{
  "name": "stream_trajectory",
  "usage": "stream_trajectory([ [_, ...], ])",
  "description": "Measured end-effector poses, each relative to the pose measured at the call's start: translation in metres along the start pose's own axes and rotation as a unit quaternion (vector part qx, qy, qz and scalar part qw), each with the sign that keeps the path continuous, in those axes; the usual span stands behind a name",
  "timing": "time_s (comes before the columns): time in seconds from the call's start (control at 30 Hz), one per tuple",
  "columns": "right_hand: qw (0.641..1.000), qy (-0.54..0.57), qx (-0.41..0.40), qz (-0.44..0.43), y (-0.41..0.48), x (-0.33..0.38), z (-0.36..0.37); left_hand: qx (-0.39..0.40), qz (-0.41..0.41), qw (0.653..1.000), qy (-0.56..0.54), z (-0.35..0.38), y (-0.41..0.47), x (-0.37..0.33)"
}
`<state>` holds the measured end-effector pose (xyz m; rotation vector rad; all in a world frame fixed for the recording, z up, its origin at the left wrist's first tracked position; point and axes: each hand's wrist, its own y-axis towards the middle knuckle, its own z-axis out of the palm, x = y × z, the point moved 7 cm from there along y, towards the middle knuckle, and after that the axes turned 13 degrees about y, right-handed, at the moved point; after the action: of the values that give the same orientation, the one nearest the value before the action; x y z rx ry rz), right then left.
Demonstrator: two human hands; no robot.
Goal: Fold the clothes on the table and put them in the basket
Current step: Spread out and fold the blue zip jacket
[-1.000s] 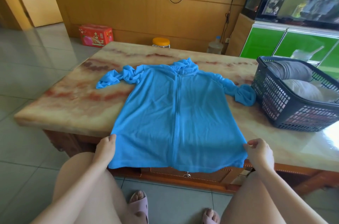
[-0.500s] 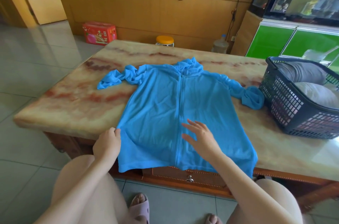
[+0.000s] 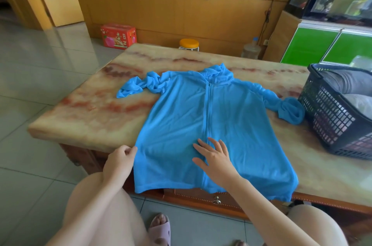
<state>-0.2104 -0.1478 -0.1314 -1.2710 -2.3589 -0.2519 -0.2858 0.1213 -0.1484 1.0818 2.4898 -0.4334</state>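
Jacket: we see a thin, smooth, sky-blue zip-front jacket [image 3: 177,125] spread flat on the table. Its collar points to twelve o'clock and its hem hangs over the near edge at six o'clock.
Zip: a blue zipper [image 3: 208,108] is closed down the middle.
Sleeves: the ten o'clock sleeve [image 3: 138,86] is twisted and bunched. The three o'clock sleeve [image 3: 289,110] ends in a rolled lump.
Table: a glossy, marble-like slab table [image 3: 96,116], cream with red-brown veins, sits on a dark wooden base with a small metal drawer knob [image 3: 216,200].
Left hand: our left hand [image 3: 118,162] is at eight o'clock of the jacket, with fingers curled and pinching the cloth's side edge.
Right hand: our right hand [image 3: 215,157] lies flat at six o'clock. The fingers are spread and straight, pressing the cloth across the zipper and gripping nothing.
Basket: a dark plastic lattice basket [image 3: 330,123] stands at three o'clock on the table. It holds grey and pale folded cloth [image 3: 346,82].
Cut off: the frame's right edge clips the basket.
Hard to tell: we cannot say whether the rolled sleeve touches the basket. Our right forearm hides part of the hem.
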Motion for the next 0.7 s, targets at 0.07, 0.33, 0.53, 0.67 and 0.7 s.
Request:
stream_trajectory([
  [0.07, 1.000, 0.016, 0.001, -0.016, 0.002, 0.003, 0.001, -0.023, 0.003, 1.000, -0.006, -0.004, -0.001, -0.004],
  [0.33, 0.998, 0.063, 0.009, -0.001, 0.023, -0.001, -0.002, -0.059, 0.031, 0.995, 0.075, -0.012, 0.017, -0.020],
  [0.53, 0.996, 0.090, -0.020, 0.001, 0.054, -0.005, -0.025, -0.151, 0.155, 0.974, 0.072, -0.024, 0.033, -0.068],
  [0.67, 0.979, 0.194, -0.034, 0.053, 0.090, -0.028, -0.042, -0.107, 0.290, 0.950, 0.047, 0.002, 0.062, -0.126],
  [0.7, 0.972, 0.223, -0.043, 0.067, 0.100, -0.036, -0.049, -0.080, 0.305, 0.948, 0.038, 0.012, 0.069, -0.142],
])
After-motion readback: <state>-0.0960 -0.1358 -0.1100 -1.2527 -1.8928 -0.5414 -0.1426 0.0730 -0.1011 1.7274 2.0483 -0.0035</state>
